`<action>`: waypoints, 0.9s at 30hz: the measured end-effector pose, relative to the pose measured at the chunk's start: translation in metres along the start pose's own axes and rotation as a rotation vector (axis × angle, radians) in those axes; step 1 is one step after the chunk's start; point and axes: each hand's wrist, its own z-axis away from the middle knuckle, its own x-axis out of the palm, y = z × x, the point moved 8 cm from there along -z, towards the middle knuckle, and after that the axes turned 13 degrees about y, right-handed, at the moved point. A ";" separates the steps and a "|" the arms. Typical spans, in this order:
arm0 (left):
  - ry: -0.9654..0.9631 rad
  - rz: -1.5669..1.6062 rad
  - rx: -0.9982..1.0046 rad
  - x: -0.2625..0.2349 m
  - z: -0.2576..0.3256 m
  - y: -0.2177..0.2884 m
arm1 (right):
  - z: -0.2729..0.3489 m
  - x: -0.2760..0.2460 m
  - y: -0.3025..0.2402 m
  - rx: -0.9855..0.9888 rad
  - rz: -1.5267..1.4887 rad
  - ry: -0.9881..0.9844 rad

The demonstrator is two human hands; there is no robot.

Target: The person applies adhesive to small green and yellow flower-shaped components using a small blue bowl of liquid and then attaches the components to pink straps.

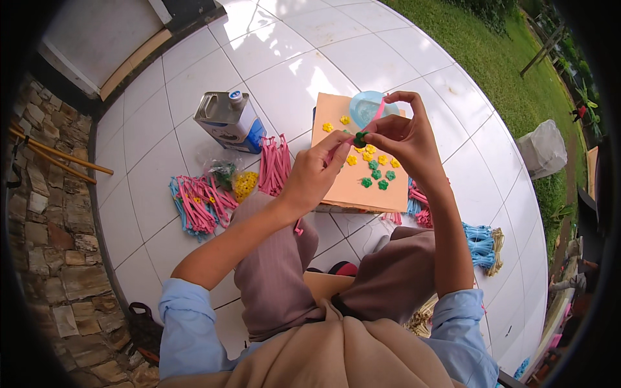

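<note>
My left hand [315, 169] is closed around the lower part of a narrow pink strip [378, 111], its fingertips beside a small green flower piece [360, 140]. The strip runs up past the green flower toward my right index finger. With thumb and fingers my right hand [409, 134] grips the green flower from the other side. Both hands hover above a tan board [349, 187]. Loose yellow flowers [327, 127] and green flowers [383, 185] lie on it. A pale blue bowl [367, 103] rests at its far edge, partly behind my right hand.
A metal can [231, 119] stands left of the board. Near it lie bundles of pink strips [275, 165], pink and blue strips [197, 205] and a bag of yellow flowers [245, 186]. Blue bundles [477, 244] lie on the right. A stone wall [58, 258] borders the tiled floor.
</note>
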 end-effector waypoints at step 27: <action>0.003 -0.103 0.046 -0.003 -0.001 0.004 | 0.004 0.002 -0.008 -0.261 0.363 0.084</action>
